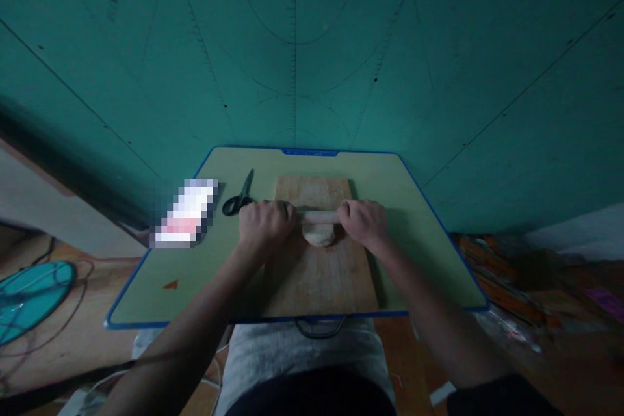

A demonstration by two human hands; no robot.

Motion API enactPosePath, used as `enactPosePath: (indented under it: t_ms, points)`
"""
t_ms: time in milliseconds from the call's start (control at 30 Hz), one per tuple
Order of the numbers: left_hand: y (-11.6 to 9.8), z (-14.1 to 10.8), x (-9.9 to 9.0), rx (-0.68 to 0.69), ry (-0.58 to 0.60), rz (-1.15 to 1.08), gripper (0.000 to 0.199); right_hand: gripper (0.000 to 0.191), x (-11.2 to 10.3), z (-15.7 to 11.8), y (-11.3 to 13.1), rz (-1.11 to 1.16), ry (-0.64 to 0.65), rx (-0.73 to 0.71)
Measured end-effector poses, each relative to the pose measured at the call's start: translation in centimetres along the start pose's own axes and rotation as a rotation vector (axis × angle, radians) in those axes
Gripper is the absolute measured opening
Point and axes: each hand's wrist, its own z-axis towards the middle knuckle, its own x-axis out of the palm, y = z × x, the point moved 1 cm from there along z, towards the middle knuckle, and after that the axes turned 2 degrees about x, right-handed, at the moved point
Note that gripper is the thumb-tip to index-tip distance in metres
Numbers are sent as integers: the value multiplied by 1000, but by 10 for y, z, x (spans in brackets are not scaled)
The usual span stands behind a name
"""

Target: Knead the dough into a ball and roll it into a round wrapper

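Note:
A pale rolling pin (pixel 318 217) lies across a piece of dough (pixel 319 236) on a wooden cutting board (pixel 316 279). My left hand (pixel 267 222) is closed round the pin's left end, and my right hand (pixel 363 221) grips its right end. The dough's near part bulges out below the pin as a rounded lump; its far part is hidden under the pin. Both hands are over the upper half of the board, near its side edges.
Black-handled scissors (pixel 238 200) lie left of the board on the pale green table (pixel 419 260) with a blue rim. A blurred-out bright object (pixel 188 214) and a small orange scrap (pixel 171 285) are farther left. A green wall (pixel 302 65) rises behind.

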Motion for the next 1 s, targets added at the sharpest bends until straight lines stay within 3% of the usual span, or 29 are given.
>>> enactPosePath:
  t_ms: [200,400,567,733,1000]
  points:
    - [3,5,1,15,16,-7,48,44,-12,4,1,-72,178,-186]
    - [7,6,-21,-25,16,-42,51,34,-30,0,-7,-89,197,-271]
    - [5,-10,-13,22,-28,-38,50,44,-35,-16,-8,-64,163,-204]
    - [-2,-24,7,11,-30,-34,50,44,-20,-29,-3,-5,115,-105]
    - [-2,-23,11,49,-29,-38,46,42,-9,-33,-3,30,80,-60]
